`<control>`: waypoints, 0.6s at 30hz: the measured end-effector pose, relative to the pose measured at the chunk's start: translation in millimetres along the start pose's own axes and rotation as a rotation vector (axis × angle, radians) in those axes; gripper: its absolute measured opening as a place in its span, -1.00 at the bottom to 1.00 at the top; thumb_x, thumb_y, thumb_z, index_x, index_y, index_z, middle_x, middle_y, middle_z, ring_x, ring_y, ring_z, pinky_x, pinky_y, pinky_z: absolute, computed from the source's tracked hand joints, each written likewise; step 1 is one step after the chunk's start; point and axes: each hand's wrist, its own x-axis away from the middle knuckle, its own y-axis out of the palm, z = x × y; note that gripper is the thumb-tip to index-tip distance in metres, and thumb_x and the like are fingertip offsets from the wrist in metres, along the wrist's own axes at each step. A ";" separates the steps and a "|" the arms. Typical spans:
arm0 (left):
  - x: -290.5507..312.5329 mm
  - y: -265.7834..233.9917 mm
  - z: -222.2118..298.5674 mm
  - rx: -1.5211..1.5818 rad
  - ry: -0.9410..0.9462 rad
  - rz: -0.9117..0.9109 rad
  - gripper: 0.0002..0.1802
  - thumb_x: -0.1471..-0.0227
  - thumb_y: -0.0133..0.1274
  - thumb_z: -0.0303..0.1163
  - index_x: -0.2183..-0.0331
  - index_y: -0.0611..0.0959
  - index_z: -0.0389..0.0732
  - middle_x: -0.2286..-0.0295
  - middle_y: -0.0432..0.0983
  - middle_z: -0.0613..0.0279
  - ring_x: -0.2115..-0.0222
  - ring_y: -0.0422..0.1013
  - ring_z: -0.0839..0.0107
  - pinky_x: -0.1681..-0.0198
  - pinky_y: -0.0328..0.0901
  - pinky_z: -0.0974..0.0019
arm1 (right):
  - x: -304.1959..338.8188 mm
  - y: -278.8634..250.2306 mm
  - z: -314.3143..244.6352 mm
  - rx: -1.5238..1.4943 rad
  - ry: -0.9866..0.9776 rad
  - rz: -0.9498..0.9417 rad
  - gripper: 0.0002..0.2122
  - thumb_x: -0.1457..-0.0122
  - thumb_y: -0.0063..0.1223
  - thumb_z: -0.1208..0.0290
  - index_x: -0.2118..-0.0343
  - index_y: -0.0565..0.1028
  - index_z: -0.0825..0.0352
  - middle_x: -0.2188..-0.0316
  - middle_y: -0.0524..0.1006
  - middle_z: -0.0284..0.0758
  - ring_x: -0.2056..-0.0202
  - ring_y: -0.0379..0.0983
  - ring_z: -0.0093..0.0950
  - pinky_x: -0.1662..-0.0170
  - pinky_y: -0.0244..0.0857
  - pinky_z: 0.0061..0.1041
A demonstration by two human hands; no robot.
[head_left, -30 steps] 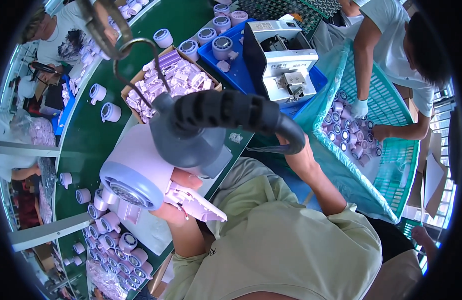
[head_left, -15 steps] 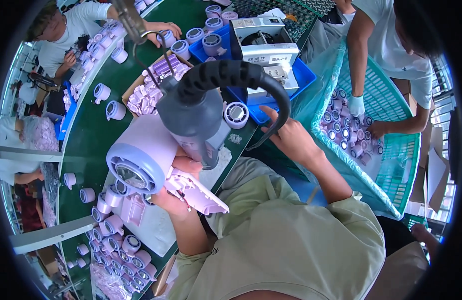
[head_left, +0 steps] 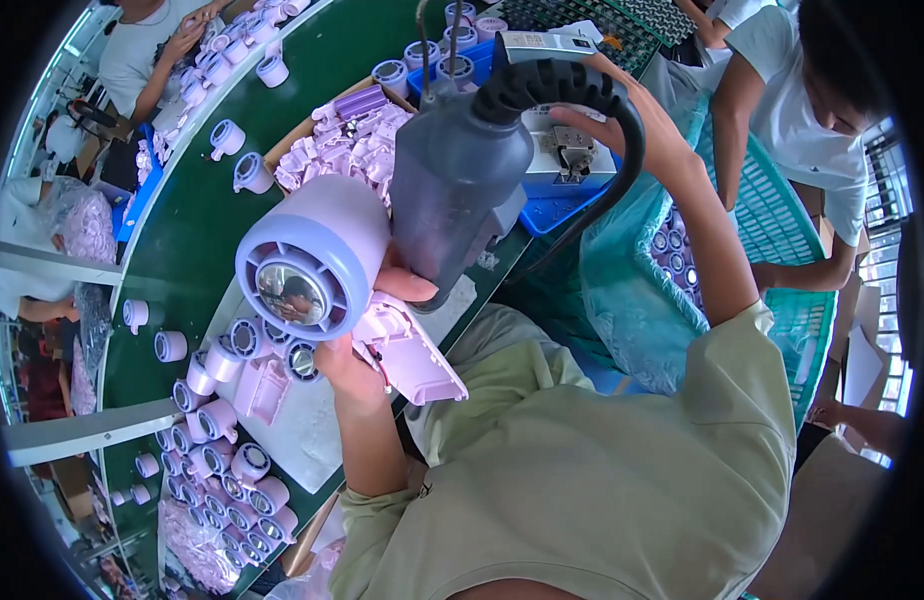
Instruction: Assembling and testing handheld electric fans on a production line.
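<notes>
My left hand (head_left: 354, 374) is closed around a pale pink handheld fan (head_left: 354, 226) with a lilac ring and a round mirrored centre. Its handle housing (head_left: 410, 350) lies open beside my fingers, with thin wires showing. Hanging over the fan is a dark grey electric screwdriver (head_left: 450, 170) with a thick black cable, covering part of the fan and left hand. My right hand (head_left: 650, 122) reaches over a white metal screw feeder (head_left: 542, 42), its fingers apart; I see nothing in them. The feeder stands in a blue tray (head_left: 544, 214).
A cardboard box of pink plastic parts (head_left: 347, 145) stands beyond the fan. Several more fans (head_left: 244, 510) crowd the green bench (head_left: 197, 285) at lower left. Right of me, a co-worker leans over a lined green basket (head_left: 772, 200) of fans. Another person sits across the bench.
My right hand has moved up and away from me, from beside the cable to the screw feeder. The left hand still holds the fan. The far co-worker's hand has left the bench fans.
</notes>
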 end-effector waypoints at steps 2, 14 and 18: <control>-2.1 7.1 1.1 0.013 0.027 0.024 -0.30 -0.11 -0.18 0.20 0.33 0.55 -0.38 0.21 0.46 -0.16 0.17 0.41 0.02 0.01 0.24 -0.02 | -1.7 10.0 7.6 -0.063 -0.050 -0.030 -0.63 -0.17 0.08 0.09 0.09 0.48 0.26 0.20 0.45 -0.18 0.09 0.41 -0.19 0.00 0.30 -0.28; 1.2 -1.7 -4.5 0.045 0.035 0.029 -0.25 -0.10 -0.19 0.21 0.40 0.56 -0.43 0.27 0.48 -0.11 0.16 0.39 0.10 0.05 0.24 0.14 | 1.5 4.9 -24.0 0.051 0.099 -0.001 -0.61 -0.15 0.10 0.10 0.07 0.46 0.27 0.24 0.44 -0.18 0.17 0.41 -0.16 0.05 0.30 -0.29; -4.5 6.0 -0.9 0.025 0.008 0.013 -0.23 -0.08 -0.18 0.23 0.39 0.56 -0.44 0.33 0.49 -0.08 0.18 0.39 0.12 0.06 0.24 0.16 | 12.5 9.9 -13.9 0.018 0.126 0.087 -0.64 -0.14 0.16 0.17 0.08 0.48 0.27 0.23 0.45 -0.19 0.19 0.41 -0.17 0.07 0.30 -0.27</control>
